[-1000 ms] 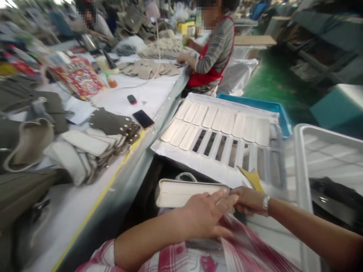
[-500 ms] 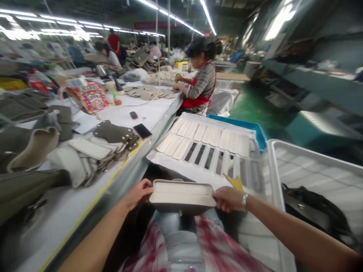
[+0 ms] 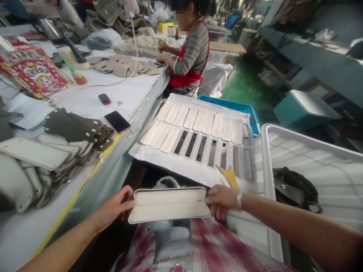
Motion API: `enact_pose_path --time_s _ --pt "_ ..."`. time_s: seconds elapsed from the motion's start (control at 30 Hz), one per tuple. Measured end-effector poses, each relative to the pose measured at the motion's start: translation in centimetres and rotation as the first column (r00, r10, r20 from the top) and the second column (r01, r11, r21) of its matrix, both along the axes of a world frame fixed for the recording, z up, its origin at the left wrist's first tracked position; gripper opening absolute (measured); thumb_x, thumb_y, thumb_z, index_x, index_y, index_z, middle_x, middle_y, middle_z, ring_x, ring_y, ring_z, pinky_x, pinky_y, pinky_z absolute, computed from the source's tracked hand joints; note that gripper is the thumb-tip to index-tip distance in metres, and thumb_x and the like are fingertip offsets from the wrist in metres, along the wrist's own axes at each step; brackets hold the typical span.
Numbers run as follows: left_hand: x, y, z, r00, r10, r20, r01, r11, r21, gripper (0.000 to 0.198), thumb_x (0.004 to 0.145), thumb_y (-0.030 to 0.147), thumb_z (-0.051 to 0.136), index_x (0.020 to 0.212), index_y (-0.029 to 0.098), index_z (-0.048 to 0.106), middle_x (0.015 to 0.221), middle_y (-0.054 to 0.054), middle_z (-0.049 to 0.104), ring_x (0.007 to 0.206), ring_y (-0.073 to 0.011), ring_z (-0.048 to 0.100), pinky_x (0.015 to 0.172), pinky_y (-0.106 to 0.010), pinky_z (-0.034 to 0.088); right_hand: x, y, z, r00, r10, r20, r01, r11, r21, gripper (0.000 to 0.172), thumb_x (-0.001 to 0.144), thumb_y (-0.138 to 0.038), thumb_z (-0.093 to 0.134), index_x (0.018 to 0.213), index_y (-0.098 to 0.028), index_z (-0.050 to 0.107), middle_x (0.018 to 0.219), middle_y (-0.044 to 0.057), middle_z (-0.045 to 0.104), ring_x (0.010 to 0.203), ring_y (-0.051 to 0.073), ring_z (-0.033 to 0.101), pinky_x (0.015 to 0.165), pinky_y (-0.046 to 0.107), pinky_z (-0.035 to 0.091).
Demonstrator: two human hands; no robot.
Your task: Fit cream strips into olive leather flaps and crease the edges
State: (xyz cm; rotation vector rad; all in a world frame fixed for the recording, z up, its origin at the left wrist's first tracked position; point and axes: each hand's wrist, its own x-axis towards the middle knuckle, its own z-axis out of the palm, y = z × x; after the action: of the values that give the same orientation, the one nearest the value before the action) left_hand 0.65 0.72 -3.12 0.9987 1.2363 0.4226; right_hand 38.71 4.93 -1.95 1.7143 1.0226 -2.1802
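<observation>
I hold a folded cream leather piece (image 3: 169, 205) over my lap, one end in each hand. My left hand (image 3: 115, 207) pinches its left end with thumb and fingers. My right hand (image 3: 222, 200), with a watch at the wrist, grips its right end. Just beyond the piece lies a white slotted board (image 3: 195, 166) carrying several cream strips (image 3: 198, 120) laid side by side, with a yellow scrap (image 3: 228, 176) at its near edge.
A long white worktable (image 3: 85, 102) runs along my left with stacked leather pieces (image 3: 56, 151), a phone (image 3: 117, 121) and a glue bottle (image 3: 76, 75). A person in a red apron (image 3: 188, 56) works further along. A white crate (image 3: 312, 166) holds black straps (image 3: 295, 187); a blue bin (image 3: 241, 109) stands behind.
My left hand has moved from the right end of the piece to its left end. Both hands now hold the piece lower and opened flatter, and my view has tilted down.
</observation>
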Motion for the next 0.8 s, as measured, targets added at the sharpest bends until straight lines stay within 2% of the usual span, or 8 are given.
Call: enact_pose_path --time_s 0.13,0.2,0.27,0.37,0.43,0.5,0.63,0.8 --pt "-0.8 1.9 0.7 0.976 -0.205 -0.079 0.204 0.979 -0.016 0.034 0.075 0.048 0.057 0.08 0.02 0.037 0.067 0.007 0.042 0.053 -0.008 0.043 0.043 -0.018 0.035 0.7 -0.2 -0.6 0.999 0.005 -0.048 -0.003 0.999 0.048 0.034 0.071 -0.046 0.064 0.067 -0.015 0.05 0.057 0.003 0.065 0.041 0.011 0.057 0.035 0.019 0.046" --pt "-0.8 3.4 1.8 0.906 -0.367 -0.208 0.383 0.923 0.038 0.033 0.071 0.043 0.062 0.083 0.019 0.044 0.073 0.003 0.05 0.062 -0.0118 0.051 0.051 -0.022 0.042 1.2 -0.4 -0.6 0.998 0.061 -0.033 -0.056 0.989 0.138 0.037 0.069 -0.05 0.064 0.068 -0.016 0.049 0.057 0.002 0.063 0.041 0.01 0.056 0.036 0.019 0.045" --pt "0.5 4.9 3.2 0.825 -0.452 -0.338 0.524 0.837 0.159 0.04 0.068 0.036 0.066 0.1 0.018 0.05 0.096 -0.003 0.058 0.085 -0.0181 0.056 0.07 -0.028 0.046 1.4 -0.5 -0.4 0.993 0.115 -0.01 -0.105 0.939 0.327 0.036 0.067 -0.048 0.066 0.075 -0.016 0.051 0.063 0.002 0.064 0.048 0.011 0.058 0.043 0.021 0.048" --pt "5.2 6.7 4.7 0.735 -0.541 -0.409 0.673 0.655 0.344 0.065 0.07 0.032 0.063 0.13 0.022 0.039 0.132 -0.007 0.046 0.116 -0.023 0.046 0.095 -0.034 0.038 1.2 -0.5 0.3 0.99 0.141 0.002 -0.105 0.726 0.679 0.044 0.065 -0.037 0.069 0.101 -0.017 0.054 0.096 0.007 0.064 0.077 0.015 0.063 0.067 0.026 0.052" --pt "9.2 7.4 5.0 0.649 -0.624 -0.436 0.761 0.518 0.392 0.058 0.074 0.031 0.059 0.129 0.02 0.044 0.132 -0.008 0.048 0.116 -0.0237 0.047 0.096 -0.034 0.037 0.6 -0.4 0.9 0.981 0.188 0.037 -0.14 0.57 0.81 0.044 0.068 -0.032 0.065 0.109 -0.017 0.055 0.108 0.006 0.061 0.087 0.016 0.06 0.077 0.027 0.049" --pt "12.7 7.6 4.9 0.572 -0.693 -0.439 0.815 0.425 0.393 0.048 0.074 0.022 0.052 0.122 0.019 0.052 0.123 -0.005 0.057 0.107 -0.0215 0.054 0.092 -0.03 0.039 -0.1 -0.3 1.4 0.96 0.256 0.115 -0.228 0.475 0.85 0.034 0.073 -0.029 0.059 0.105 -0.018 0.061 0.098 0.004 0.065 0.082 0.016 0.06 0.077 0.028 0.048" --pt "15.3 7.0 4.2 0.524 -0.719 -0.457 0.848 0.386 0.364 0.043 0.074 0.013 0.043 0.112 0.021 0.061 0.103 0.001 0.067 0.089 -0.0169 0.061 0.079 -0.024 0.044 -0.7 -0.6 2.0 0.922 0.338 0.19 -0.325 0.403 0.856 0.027 0.077 -0.029 0.052 0.097 -0.02 0.068 0.083 0.001 0.068 0.075 0.016 0.06 0.071 0.027 0.046" --pt "14.7 5.3 3.5 0.557 -0.615 -0.558 0.829 0.38 0.41 0.041 0.083 0.02 0.039 0.12 0.022 0.055 0.115 -0.002 0.062 0.099 -0.0182 0.059 0.087 -0.026 0.042 -0.5 -1.0 2.2 0.913 0.37 0.174 -0.322 0.388 0.864 0.03 0.079 -0.037 0.05 0.098 -0.022 0.069 0.09 0.002 0.068 0.08 0.017 0.06 0.075 0.028 0.046"
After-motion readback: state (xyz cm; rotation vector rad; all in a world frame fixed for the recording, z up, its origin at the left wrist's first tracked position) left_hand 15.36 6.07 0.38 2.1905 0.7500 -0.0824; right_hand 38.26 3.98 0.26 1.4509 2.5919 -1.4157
